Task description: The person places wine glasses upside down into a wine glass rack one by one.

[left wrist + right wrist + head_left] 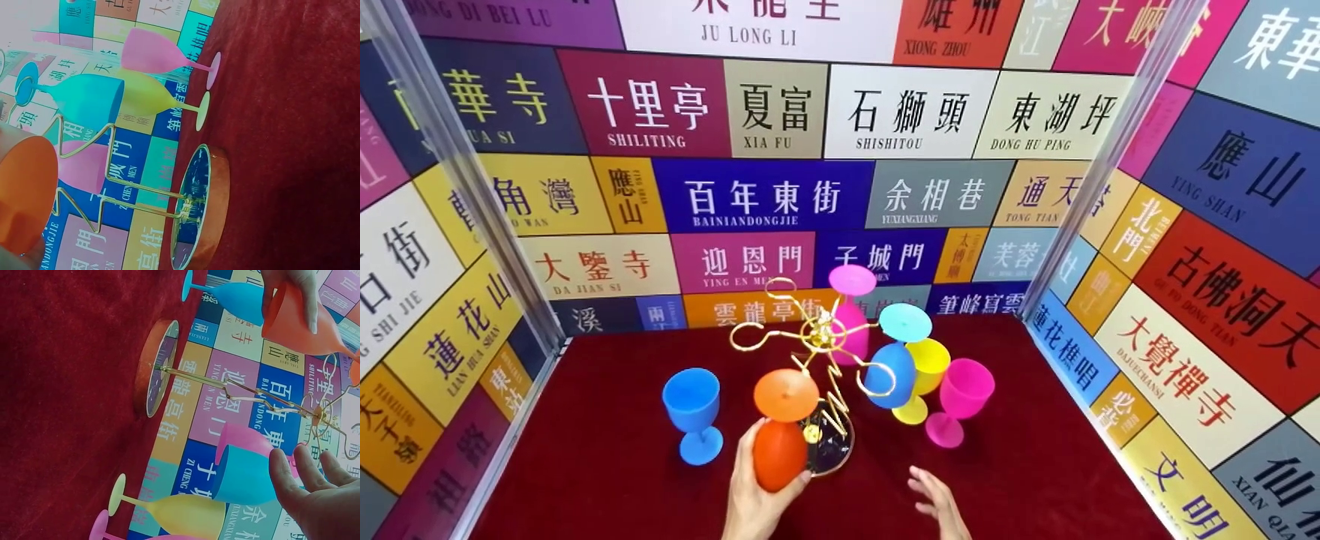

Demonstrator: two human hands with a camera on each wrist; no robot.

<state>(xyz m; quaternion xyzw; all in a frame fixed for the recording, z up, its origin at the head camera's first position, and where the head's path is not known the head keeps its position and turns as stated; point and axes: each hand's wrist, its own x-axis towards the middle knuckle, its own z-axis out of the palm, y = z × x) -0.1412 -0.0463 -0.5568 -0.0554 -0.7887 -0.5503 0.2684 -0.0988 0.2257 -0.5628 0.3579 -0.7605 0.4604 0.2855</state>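
My left hand [751, 491] grips the bowl of an orange goblet [780, 456], which is upside down with its foot at the top. The goblet is beside a golden wire rack [823, 331] with curled hooks and a round dark base [834, 448]. Whether its stem sits in a hook is hard to tell in the head view. On the rack hang an inverted blue goblet [889, 375] and an inverted pink goblet [851, 319]. To the right of the base, my right hand [939, 501] holds nothing, its fingers extended and apart in the right wrist view.
Another blue goblet [691, 401] stands upright at the left on the dark red cloth [607, 450]. A yellow goblet [911, 410] and a pink goblet [966, 388] stand right of the rack. Panels with printed lettering [765, 195] enclose the back and sides.
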